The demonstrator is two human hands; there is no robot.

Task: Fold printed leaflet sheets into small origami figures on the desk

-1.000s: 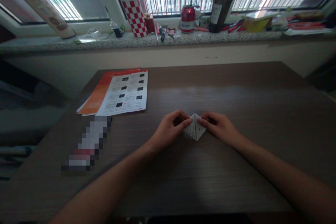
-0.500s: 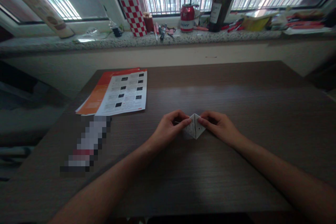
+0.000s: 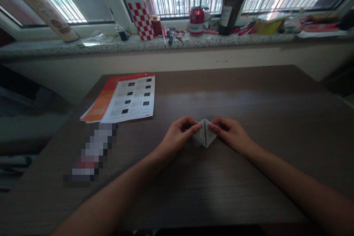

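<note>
A small folded piece of printed white paper (image 3: pixel 205 136) is held between my two hands over the middle of the table. It has a diamond-like outline with a dark slit or crease down its centre. My left hand (image 3: pixel 181 131) pinches its left side, thumb on the near face. On the right side, my right hand (image 3: pixel 231 131) grips it the same way, thumb against the paper. The fingertips behind the paper are hidden.
Printed sheets (image 3: pixel 132 97), orange and white, lie at the table's (image 3: pixel 249 177) back left. Nearer me is a pixelated object (image 3: pixel 90 155). Beyond the table, the stone windowsill (image 3: pixel 105 48) carries a red can (image 3: pixel 196 20), a dark cup (image 3: pixel 231 11), a checkered bottle (image 3: pixel 142 22) and clutter.
Both hands keep their grip on the folded paper, which looks almost the same. The whole view has shifted very slightly.
</note>
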